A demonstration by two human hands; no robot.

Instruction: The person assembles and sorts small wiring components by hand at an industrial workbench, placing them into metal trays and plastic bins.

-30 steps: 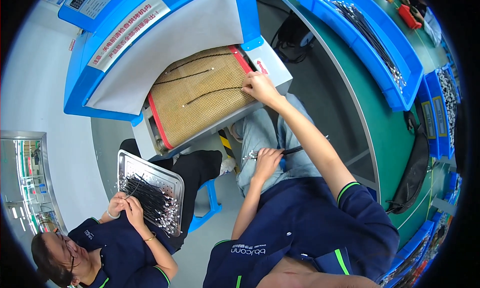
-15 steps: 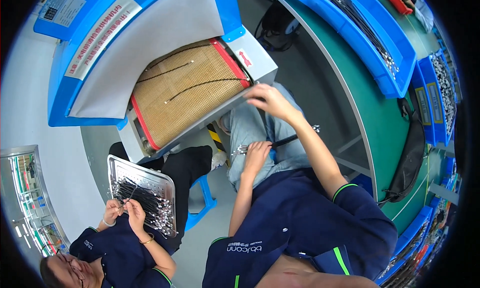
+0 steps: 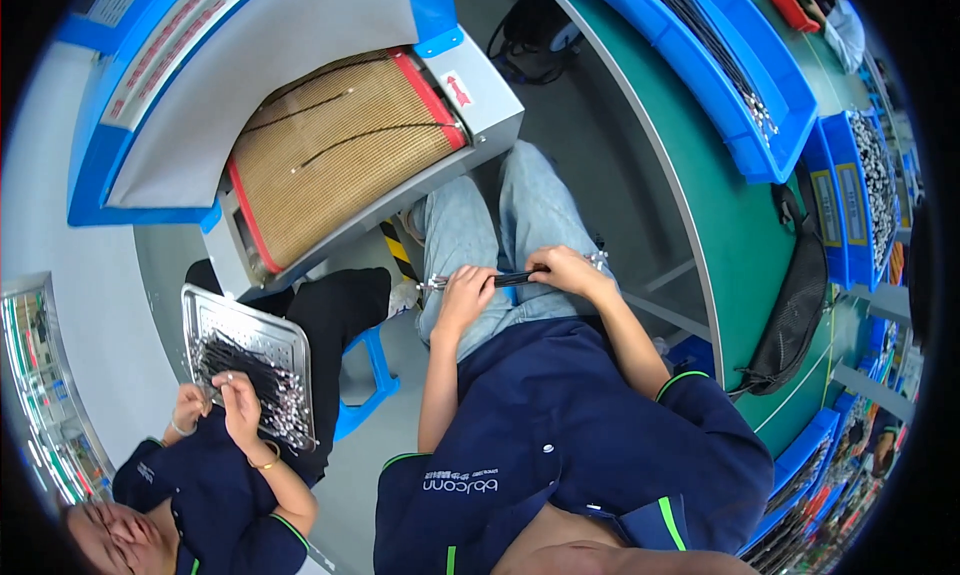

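Note:
Across my lap lies a bundle of black cables (image 3: 513, 278) with silvery ends sticking out on both sides. My left hand (image 3: 466, 297) is closed round its left part, and my right hand (image 3: 565, 271) grips it further right. Ahead and to the left is a machine with a tan mesh conveyor belt (image 3: 300, 220), edged in red. A few black cables (image 3: 380, 133) rest spread out on that belt, apart from my hands.
At left a co-worker sits handling cables over a metal tray (image 3: 304, 360) heaped with black cables. A green table (image 3: 680, 105) curves along my right, bearing blue bins (image 3: 795, 155) and a black mesh pouch (image 3: 790, 330). A blue stool (image 3: 372, 380) stands beside the co-worker.
My right hand has come down from beside the conveyor's edge to the cable bundle and now grips it. The whole view has shifted slightly; my left hand stays on the bundle.

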